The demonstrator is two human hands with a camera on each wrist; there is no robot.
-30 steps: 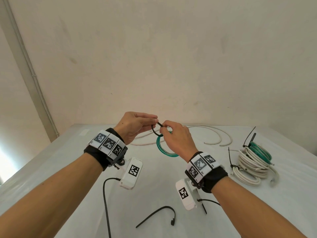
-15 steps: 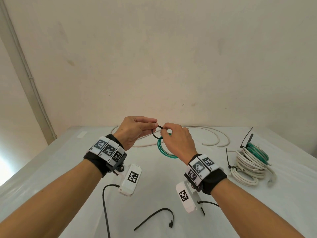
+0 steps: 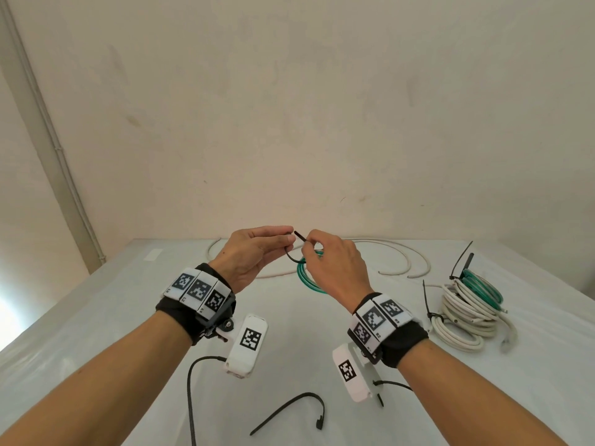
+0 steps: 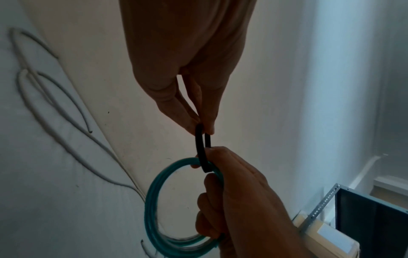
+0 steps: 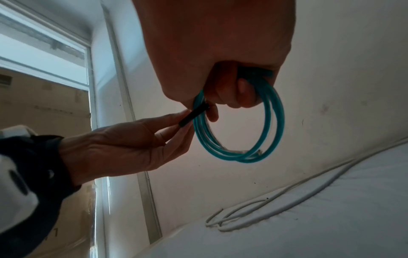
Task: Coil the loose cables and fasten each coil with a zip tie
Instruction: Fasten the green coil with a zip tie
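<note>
Above the table (image 3: 418,397), zip tie (image 3: 291,252) loop has narrowed between hands.

No readable words, brands or numbers. Black-and-white square code markers sit on the left wristband (image 3: 198,289), right wristband (image 3: 380,320) and both white wrist camera housings (image 3: 248,344) (tiny characters beside the band markers are too small to read).

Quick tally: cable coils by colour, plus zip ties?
green coil: 2 (held, on the pile)
white coil: 1
zip tie: 4 (held, loose in front, on the pile's green and white coils)
Total: 7
</note>
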